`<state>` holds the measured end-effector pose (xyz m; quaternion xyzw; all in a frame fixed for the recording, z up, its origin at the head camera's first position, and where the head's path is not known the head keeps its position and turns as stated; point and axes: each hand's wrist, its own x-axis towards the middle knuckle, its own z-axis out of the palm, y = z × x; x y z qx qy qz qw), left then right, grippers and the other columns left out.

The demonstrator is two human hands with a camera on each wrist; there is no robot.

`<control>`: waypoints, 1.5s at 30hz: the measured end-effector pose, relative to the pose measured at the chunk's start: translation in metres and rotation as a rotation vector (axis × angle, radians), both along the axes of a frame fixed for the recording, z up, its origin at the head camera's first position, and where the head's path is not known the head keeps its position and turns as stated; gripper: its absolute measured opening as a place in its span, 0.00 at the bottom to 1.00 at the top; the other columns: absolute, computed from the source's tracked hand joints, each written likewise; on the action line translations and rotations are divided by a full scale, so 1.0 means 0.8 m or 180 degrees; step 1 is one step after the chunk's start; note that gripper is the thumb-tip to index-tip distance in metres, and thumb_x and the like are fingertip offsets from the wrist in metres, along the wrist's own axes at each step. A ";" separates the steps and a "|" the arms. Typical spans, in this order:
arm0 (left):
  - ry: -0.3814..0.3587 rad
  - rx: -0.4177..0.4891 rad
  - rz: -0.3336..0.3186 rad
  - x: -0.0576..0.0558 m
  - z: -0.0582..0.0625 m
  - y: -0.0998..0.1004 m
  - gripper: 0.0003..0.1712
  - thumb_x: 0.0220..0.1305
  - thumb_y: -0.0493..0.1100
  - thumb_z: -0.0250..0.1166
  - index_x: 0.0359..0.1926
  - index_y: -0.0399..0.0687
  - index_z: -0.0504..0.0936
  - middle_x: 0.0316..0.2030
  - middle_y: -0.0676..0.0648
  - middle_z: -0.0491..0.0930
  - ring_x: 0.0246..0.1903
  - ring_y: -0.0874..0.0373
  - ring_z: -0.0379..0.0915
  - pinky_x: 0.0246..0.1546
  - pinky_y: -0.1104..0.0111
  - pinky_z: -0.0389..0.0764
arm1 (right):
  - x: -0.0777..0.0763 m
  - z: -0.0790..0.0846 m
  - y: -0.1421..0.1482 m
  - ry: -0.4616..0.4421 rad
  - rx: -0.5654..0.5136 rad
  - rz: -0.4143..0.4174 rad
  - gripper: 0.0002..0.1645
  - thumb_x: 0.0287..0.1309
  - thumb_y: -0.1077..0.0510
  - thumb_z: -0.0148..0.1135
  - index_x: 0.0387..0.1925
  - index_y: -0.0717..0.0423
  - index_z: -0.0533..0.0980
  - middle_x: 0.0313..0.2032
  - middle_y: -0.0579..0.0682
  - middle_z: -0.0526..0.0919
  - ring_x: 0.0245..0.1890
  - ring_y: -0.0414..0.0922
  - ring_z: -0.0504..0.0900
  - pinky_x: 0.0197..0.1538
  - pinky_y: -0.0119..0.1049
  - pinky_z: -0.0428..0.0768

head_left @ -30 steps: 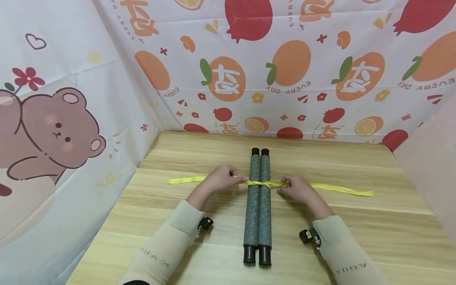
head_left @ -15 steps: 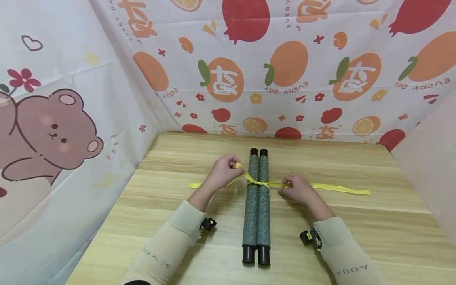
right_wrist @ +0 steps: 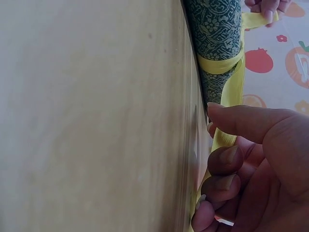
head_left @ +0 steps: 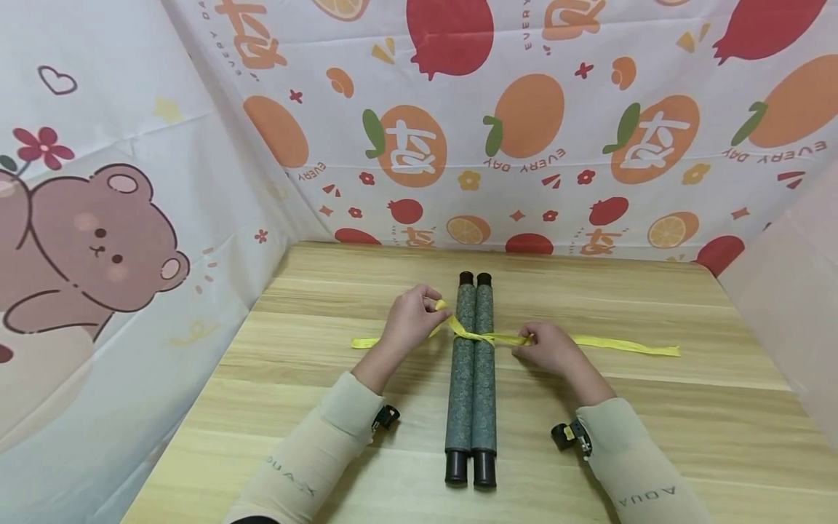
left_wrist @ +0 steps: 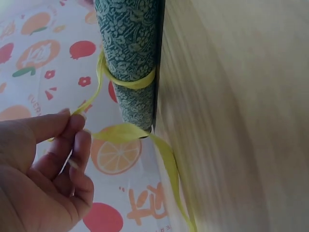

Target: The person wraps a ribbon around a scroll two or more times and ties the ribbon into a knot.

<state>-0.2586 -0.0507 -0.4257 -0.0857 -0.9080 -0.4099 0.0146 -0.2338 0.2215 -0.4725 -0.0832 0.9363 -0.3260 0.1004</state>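
Note:
Two green patterned scroll rolls with dark end knobs lie side by side on the wooden table. A yellow ribbon loops round both near their middle and crosses on top. On the left, my left hand pinches one ribbon end between thumb and index finger, raised above the table. The left wrist view shows that ribbon trailing past the fingers. At the right of the rolls, my right hand grips the other ribbon end low over the table; its tail lies out to the right.
The wooden table meets a fruit-printed cloth at its back edge. A bear-printed cloth hangs along the left side. A small camera is strapped to each wrist.
My left hand has risen and moved slightly away from me, lifting its ribbon end off the table. The ribbon's left tail has drawn inward. My right hand stays nearly still.

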 end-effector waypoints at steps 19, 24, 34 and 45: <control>-0.0051 0.0582 -0.0283 0.001 -0.011 0.003 0.13 0.63 0.49 0.63 0.42 0.47 0.85 0.35 0.54 0.85 0.30 0.61 0.77 0.27 0.68 0.76 | -0.002 0.022 0.011 0.0033 0.0507 -0.0359 0.09 0.53 0.52 0.63 0.36 0.50 0.79 0.32 0.50 0.80 0.26 0.45 0.72 0.26 0.36 0.68; -0.0136 0.0892 -0.0387 0.001 -0.016 0.004 0.16 0.64 0.46 0.62 0.50 0.44 0.81 0.27 0.49 0.84 0.20 0.66 0.71 0.18 0.74 0.70 | -0.001 0.026 0.023 0.0043 0.0748 -0.0500 0.06 0.53 0.55 0.56 0.32 0.48 0.79 0.37 0.51 0.81 0.26 0.46 0.73 0.24 0.37 0.68; -0.0582 0.1673 -0.0449 0.004 -0.020 0.008 0.21 0.63 0.47 0.62 0.53 0.42 0.69 0.37 0.44 0.85 0.36 0.55 0.82 0.45 0.51 0.79 | -0.001 0.030 0.033 0.0245 0.0804 -0.0716 0.08 0.54 0.55 0.52 0.31 0.48 0.78 0.34 0.50 0.82 0.28 0.47 0.76 0.23 0.38 0.69; -0.0445 0.1733 -0.0716 0.005 -0.026 0.015 0.17 0.64 0.45 0.61 0.48 0.38 0.70 0.36 0.42 0.85 0.36 0.55 0.83 0.39 0.58 0.82 | -0.016 0.040 0.013 0.0974 -0.0499 -0.1305 0.21 0.62 0.45 0.51 0.46 0.52 0.81 0.41 0.53 0.84 0.39 0.47 0.80 0.37 0.38 0.75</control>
